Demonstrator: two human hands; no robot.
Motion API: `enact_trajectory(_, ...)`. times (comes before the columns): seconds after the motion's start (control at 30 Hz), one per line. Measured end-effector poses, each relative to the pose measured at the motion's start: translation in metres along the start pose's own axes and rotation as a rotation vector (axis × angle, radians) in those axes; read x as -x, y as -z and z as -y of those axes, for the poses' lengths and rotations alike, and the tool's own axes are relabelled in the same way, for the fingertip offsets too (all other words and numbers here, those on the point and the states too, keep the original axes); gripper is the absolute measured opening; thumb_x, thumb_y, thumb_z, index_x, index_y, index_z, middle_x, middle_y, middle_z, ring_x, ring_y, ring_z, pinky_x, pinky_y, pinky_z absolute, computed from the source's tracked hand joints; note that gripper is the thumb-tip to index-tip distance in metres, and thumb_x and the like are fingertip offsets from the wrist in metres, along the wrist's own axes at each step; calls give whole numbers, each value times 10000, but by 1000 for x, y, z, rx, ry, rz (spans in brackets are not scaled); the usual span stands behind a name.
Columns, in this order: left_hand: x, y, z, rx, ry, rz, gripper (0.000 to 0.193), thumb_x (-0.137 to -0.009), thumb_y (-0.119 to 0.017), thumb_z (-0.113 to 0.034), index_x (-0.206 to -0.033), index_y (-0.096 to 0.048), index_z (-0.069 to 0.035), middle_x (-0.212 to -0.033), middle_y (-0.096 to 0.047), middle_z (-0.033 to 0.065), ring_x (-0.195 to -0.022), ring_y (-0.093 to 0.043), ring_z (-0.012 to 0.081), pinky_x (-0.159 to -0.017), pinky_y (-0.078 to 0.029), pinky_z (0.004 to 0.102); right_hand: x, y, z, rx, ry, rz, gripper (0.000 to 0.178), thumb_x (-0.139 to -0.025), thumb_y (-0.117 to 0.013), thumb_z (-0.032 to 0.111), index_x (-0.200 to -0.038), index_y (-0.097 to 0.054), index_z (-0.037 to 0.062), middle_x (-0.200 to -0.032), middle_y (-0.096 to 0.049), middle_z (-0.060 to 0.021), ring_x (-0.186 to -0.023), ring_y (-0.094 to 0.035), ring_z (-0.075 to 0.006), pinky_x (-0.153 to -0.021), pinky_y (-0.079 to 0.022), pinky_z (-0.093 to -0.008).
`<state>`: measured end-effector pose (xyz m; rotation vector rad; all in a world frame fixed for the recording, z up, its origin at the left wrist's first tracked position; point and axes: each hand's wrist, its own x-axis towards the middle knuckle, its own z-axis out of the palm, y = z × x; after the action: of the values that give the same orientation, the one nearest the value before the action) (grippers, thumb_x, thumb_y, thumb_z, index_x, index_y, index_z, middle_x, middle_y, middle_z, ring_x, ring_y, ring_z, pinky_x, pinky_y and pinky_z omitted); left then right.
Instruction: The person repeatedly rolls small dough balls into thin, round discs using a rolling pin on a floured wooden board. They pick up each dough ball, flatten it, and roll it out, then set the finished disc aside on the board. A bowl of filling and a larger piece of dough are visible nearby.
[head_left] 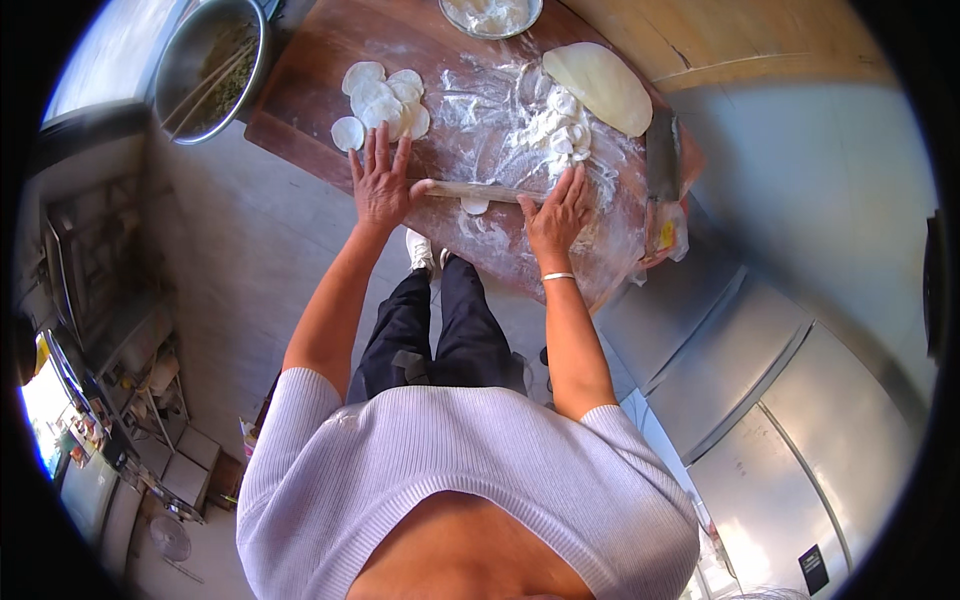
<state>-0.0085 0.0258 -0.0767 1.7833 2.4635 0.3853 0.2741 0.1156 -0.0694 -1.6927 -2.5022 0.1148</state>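
A wooden rolling pin (475, 190) lies crosswise near the front edge of a floured reddish-brown table (310, 60). My left hand (383, 185) rests at the pin's left end with its fingers stretched forward. At the other end my right hand (558, 212) lies with its fingers extended and its palm side down. Under the pin, a small white dough round (474, 206) shows partly. Beyond my left fingertips, several thin dough wrappers (378, 100) overlap in a loose pile. Small floured dough pieces (560, 125) sit in a heap beyond my right hand.
A large pale dough piece (600, 85) lies at the far right, near a dark flat blade-like object (662, 155). At the back stands a bowl of flour (490, 15). A metal bowl of greenish filling (215, 75) with chopsticks is off the table's left side. Steel cabinets (740, 370) stand right.
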Motion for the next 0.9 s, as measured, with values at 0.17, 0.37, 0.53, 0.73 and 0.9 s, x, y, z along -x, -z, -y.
enact_trajectory(0.17,53,12,-11,33,-13,95,749,-837,-695,-513,-1493,-488,-217,-1605,-356,131,-1468,-345,349,-1178,-221,607,63,11,-12,9,-3,208,981,-889,-565,683,-1528,-307,-14,-1611,-290,-229,-1490,-265,-414,-1104,-266,-647)
enact_trajectory(0.37,98,6,-15,40,36,-42,258,-814,-699,-197,-1070,-686,-171,-1402,-583,34,-1300,-532,239,-1126,-340,500,69,25,14,3,215,321,850,-870,-616,631,-1454,-462,34,-1617,-322,-131,-1493,-292,-308,-1125,-284,-595)
enact_trajectory(0.53,113,16,-36,113,70,-59,205,-787,-718,-171,-983,-661,-156,-1336,-620,24,-1242,-566,257,-1082,-370,471,24,26,56,-217,585,251,746,-822,-680,587,-1352,-567,75,-1510,-437,-110,-1396,-388,-287,-1094,-327,-491)
enact_trajectory(0.73,129,9,-39,141,131,-43,237,-802,-731,-223,-1018,-656,-157,-1348,-608,34,-1256,-550,286,-1080,-362,479,52,29,31,-177,411,217,789,-806,-641,655,-1365,-560,104,-1318,-540,-92,-1262,-472,-279,-1048,-350,-482)
enact_trajectory(0.9,116,12,-39,68,106,10,412,-836,-736,-279,-1230,-672,-177,-1479,-523,60,-1365,-468,290,-1150,-306,516,70,15,-21,105,179,147,989,-832,-568,728,-1494,-387,16,-1495,-459,-161,-1394,-402,-342,-1106,-284,-562)
